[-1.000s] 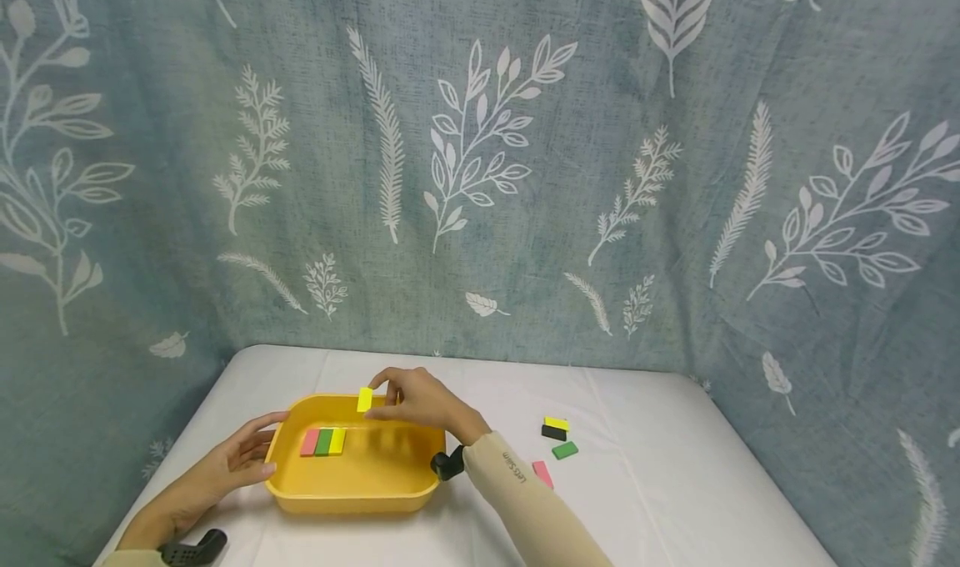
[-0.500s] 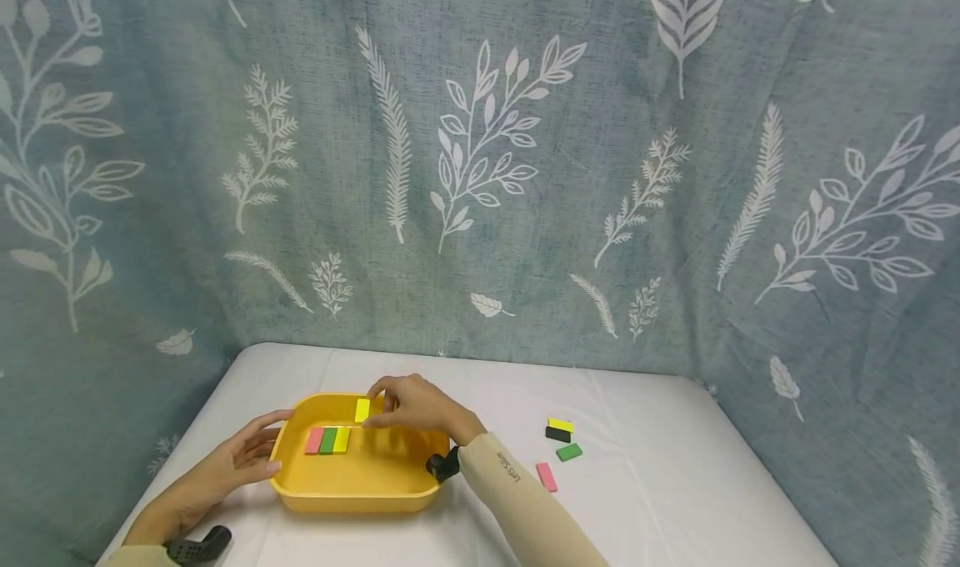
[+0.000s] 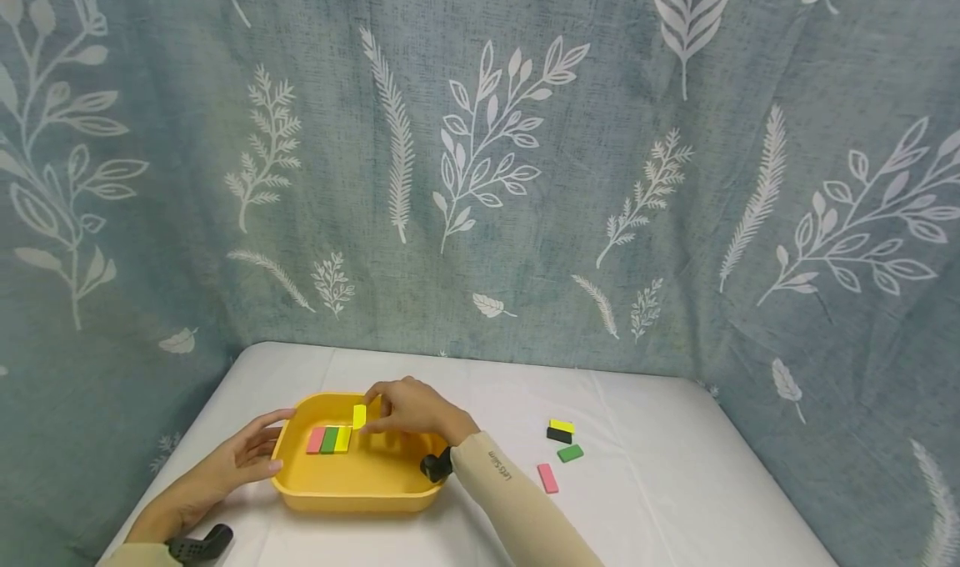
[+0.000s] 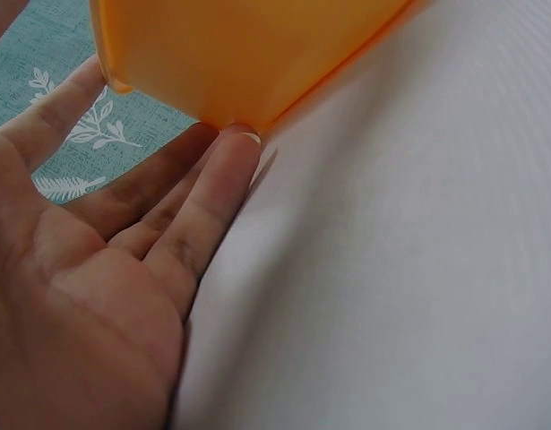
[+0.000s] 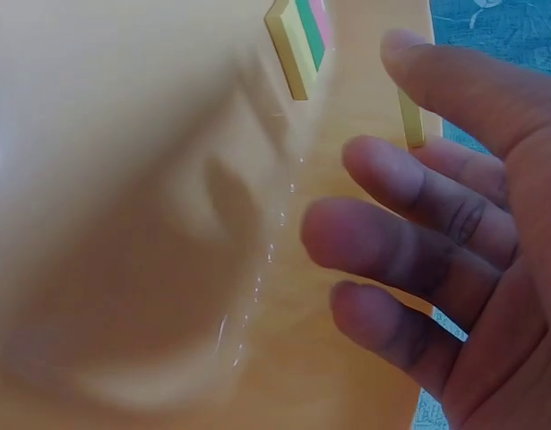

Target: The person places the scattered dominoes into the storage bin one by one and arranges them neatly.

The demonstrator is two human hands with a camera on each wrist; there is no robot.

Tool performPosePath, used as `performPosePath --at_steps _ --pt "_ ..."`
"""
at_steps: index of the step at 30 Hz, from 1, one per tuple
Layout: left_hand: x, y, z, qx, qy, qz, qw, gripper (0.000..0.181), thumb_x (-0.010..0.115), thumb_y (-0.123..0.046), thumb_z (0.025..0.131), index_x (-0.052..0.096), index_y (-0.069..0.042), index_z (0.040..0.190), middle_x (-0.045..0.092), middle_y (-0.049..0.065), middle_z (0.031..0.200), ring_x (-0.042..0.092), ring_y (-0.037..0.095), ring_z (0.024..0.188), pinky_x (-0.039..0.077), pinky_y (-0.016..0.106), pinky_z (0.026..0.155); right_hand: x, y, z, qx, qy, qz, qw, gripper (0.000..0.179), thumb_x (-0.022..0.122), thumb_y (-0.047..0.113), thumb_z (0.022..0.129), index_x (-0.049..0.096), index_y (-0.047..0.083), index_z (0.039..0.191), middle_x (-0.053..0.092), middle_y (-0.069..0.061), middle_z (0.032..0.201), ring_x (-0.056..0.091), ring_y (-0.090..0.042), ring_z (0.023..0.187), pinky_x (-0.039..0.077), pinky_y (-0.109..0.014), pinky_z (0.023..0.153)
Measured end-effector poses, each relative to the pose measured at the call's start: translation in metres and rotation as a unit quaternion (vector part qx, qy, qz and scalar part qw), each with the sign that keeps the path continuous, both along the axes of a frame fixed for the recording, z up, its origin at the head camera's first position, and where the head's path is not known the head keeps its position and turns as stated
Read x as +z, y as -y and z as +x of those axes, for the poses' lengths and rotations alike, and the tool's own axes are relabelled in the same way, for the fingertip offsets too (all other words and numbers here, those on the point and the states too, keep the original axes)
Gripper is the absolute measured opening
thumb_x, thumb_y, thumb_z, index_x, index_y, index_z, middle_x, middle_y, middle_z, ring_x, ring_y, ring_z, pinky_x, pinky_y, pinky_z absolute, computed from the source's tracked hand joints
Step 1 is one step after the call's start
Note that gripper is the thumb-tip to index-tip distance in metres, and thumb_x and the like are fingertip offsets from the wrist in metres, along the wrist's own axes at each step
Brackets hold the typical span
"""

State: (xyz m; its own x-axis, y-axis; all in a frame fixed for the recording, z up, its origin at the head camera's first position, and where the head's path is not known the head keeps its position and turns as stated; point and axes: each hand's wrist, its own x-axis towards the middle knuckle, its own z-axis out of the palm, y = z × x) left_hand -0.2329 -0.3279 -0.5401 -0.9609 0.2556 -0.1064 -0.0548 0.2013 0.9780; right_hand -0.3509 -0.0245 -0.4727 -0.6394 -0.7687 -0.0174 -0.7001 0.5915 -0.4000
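My right hand [image 3: 412, 406] is over the back of a yellow plastic tray [image 3: 352, 504], pinching a small flat yellow block [image 3: 360, 417] between thumb and index finger. In the right wrist view part of that yellow block [image 5: 411, 121] shows behind the thumb; the other fingers stay apart from it. Below and left of it on the tray floor, a pink block [image 3: 315, 440], a green block [image 3: 329, 440] and another yellow block [image 3: 342, 439] lie side by side. My left hand [image 3: 228, 467] touches the tray's left side with extended fingers, also visible under the tray wall [image 4: 221, 63].
On the white cloth right of the tray lie a yellow block [image 3: 562, 426], a black block [image 3: 558, 436], a green block [image 3: 570, 453] and a pink block [image 3: 547, 478]. A blue-green patterned curtain [image 3: 525, 217] hangs behind the table [image 3: 675, 484].
My right hand has lowered the yellow block into the tray and slightly left, nearer the row. The left hand stays at the tray's side. The head view has shifted slightly.
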Motion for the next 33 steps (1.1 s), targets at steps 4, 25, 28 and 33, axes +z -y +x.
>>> performPosePath --at_steps 4,25,28,33 --pt "0.000 0.001 0.000 -0.003 -0.001 -0.001 1.0000 0.077 0.068 -0.023 0.100 0.024 -0.019 0.163 0.032 0.030 0.158 0.037 0.046 0.142 0.046 0.052 0.108 -0.001 0.004 0.002 0.007 -0.010 0.022 0.9997 0.050 0.078 0.047 0.090 0.068 0.015 0.128 0.066 0.016 0.071 0.060 -0.001 0.057 0.046 -0.018 0.072" --pt "0.002 0.001 0.002 -0.012 0.000 -0.001 0.9999 0.077 0.067 -0.023 0.101 0.023 -0.018 0.163 0.029 0.029 0.160 0.037 0.045 0.142 0.044 0.053 0.109 -0.022 0.020 0.005 -0.002 -0.063 0.095 0.9934 0.050 0.080 0.055 0.085 0.075 0.020 0.119 0.063 0.016 0.076 0.055 -0.002 0.066 0.046 -0.018 0.061" --pt "0.002 0.000 0.002 -0.011 0.004 -0.001 0.9999 0.077 0.068 -0.023 0.101 0.023 -0.018 0.163 0.029 0.029 0.160 0.034 0.046 0.144 0.044 0.055 0.110 -0.023 0.021 0.006 -0.003 -0.068 0.101 0.9925 0.050 0.080 0.055 0.084 0.075 0.020 0.119 0.063 0.016 0.077 0.055 -0.002 0.066 0.046 -0.018 0.060" --pt "0.002 0.001 0.001 -0.002 0.010 0.000 0.9999 0.078 0.069 -0.025 0.100 0.024 -0.018 0.163 0.030 0.029 0.160 0.035 0.047 0.143 0.044 0.056 0.109 -0.024 0.022 0.005 -0.001 -0.079 0.107 0.9911 0.049 0.080 0.054 0.085 0.076 0.020 0.119 0.062 0.015 0.079 0.053 -0.005 0.068 0.046 -0.019 0.063"
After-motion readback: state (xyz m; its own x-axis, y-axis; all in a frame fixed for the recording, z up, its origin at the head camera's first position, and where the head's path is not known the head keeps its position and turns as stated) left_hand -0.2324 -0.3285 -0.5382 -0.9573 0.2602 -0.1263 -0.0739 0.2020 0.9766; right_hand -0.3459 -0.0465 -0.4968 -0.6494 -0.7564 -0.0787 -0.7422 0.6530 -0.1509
